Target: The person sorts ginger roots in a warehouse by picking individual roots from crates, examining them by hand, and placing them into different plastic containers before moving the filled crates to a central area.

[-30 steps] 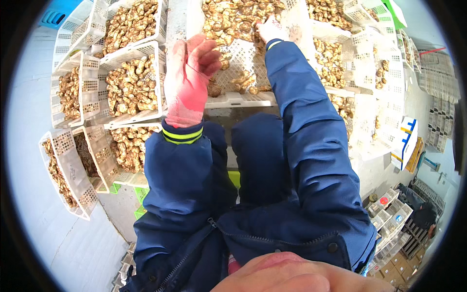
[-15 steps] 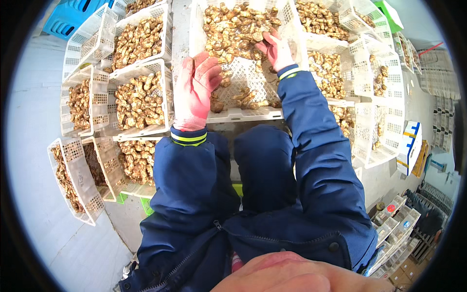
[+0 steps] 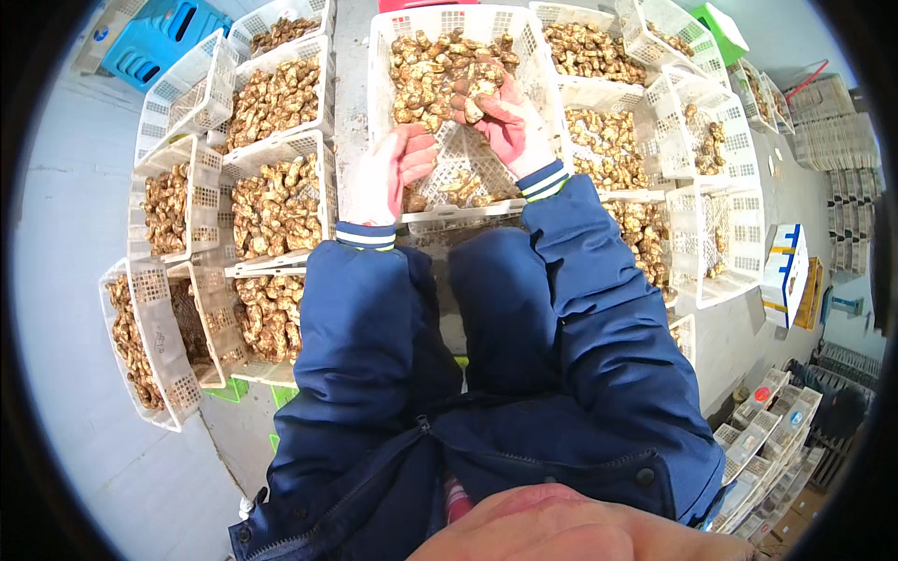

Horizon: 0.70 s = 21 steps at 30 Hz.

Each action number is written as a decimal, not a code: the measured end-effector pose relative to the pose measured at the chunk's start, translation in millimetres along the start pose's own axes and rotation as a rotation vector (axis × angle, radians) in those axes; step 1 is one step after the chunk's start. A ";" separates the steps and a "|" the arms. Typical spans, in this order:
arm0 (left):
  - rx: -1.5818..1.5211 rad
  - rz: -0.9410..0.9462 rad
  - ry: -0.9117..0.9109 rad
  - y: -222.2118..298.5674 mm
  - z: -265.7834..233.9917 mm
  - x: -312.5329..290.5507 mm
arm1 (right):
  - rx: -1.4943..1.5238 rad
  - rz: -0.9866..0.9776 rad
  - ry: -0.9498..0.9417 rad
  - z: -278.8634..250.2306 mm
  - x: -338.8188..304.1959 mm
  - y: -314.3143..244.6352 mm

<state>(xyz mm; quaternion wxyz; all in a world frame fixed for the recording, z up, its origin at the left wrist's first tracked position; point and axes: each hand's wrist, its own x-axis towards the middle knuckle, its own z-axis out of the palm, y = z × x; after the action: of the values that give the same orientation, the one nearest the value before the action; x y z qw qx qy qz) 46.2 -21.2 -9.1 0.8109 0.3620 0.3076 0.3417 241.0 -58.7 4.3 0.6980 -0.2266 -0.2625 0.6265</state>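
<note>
White plastic crate (image 3: 541, 70), and at the near edge of its brown, knobbly heap (image 3: 426, 75) I see the right hand (image 3: 510, 129), grip closed round one piece (image 3: 473, 108); the left hand (image 3: 385, 173), loosely open, hangs near the left wall.

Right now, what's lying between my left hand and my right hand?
In the head view, between your left hand and right hand lies the perforated floor of the white crate, with knobbly brown pieces toward its near edge.

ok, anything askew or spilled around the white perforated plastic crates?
Nothing clearly stands out. The lower-left crate looks slanted, but fisheye bending may explain that. No clear spill of the knobbly brown mushroom-like pieces shows.
</note>
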 end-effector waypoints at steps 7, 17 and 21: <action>0.034 -0.218 -0.141 9.0 20.9 -10.8 | -0.026 0.021 -0.088 22.9 5.9 17.0; -0.237 -0.277 -0.133 3.1 14.9 -2.1 | -0.092 0.141 -0.166 35.2 -4.2 21.2; -0.210 -0.271 -0.282 1.1 -0.9 2.2 | -0.008 0.197 -0.165 37.6 -2.1 25.4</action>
<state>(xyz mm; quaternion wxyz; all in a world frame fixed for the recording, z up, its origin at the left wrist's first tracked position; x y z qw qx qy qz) 46.5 -18.6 -9.3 0.9176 0.2751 0.2000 0.2056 197.2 -58.4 16.3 0.6079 -0.2018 -0.2981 0.7077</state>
